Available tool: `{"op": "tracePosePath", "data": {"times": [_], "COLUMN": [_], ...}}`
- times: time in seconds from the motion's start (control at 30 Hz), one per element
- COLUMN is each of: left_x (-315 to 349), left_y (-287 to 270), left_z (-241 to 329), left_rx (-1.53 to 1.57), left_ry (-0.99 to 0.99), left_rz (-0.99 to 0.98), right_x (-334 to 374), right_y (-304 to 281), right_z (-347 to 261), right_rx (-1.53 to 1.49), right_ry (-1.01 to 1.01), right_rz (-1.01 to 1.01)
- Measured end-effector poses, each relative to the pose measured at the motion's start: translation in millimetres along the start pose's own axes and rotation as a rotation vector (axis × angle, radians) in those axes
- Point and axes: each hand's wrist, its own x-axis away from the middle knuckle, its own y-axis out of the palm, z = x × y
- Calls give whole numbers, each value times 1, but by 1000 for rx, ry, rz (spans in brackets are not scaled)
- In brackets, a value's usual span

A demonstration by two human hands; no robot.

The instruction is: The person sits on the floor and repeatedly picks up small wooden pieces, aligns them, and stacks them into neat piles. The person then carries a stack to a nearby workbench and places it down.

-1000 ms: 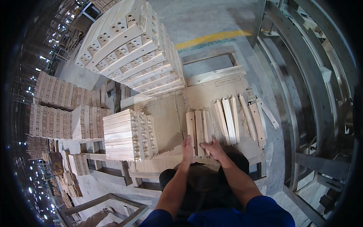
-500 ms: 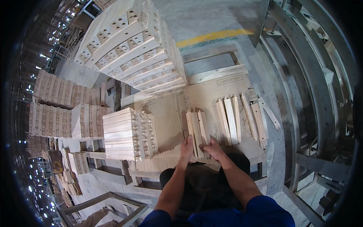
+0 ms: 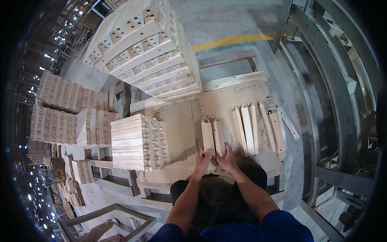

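Note:
Two pale wooden slats with small pegs at their far ends lie side by side on a cardboard sheet in front of me. My left hand is closed round the near end of the left wooden slat, which shows a broad face upward. From the other side my right hand grips the near end of the pair, its thumb along the right slat. Both hands nearly meet there, and the fingertips under the wood are hidden.
More slats lie in a loose row to the right. A neat stack of pegged slats stands left, with a tall pile of drilled wooden boards behind it. A metal rack rises at the far right. Pallet timbers show beneath the cardboard.
The left slats have been brought together or turned, so one broad face now shows where narrower ones did. My right hand has moved slightly inward, toward the left hand.

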Motion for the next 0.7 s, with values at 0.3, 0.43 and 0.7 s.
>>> {"op": "tracePosePath", "data": {"times": [0.3,0.43,0.7], "left_x": [3,8,21], "left_y": [12,18,17], "left_z": [3,0,22], "left_rx": [250,256,63], "left_ry": [66,28,-30], "left_rz": [-70,-85,-89], "right_x": [-20,-15,-15], "right_y": [7,6,6], "right_z": [34,22,19], "right_rx": [-321,-498,-658], "right_ry": [111,181,222], "right_rz": [3,-92,-205]}}
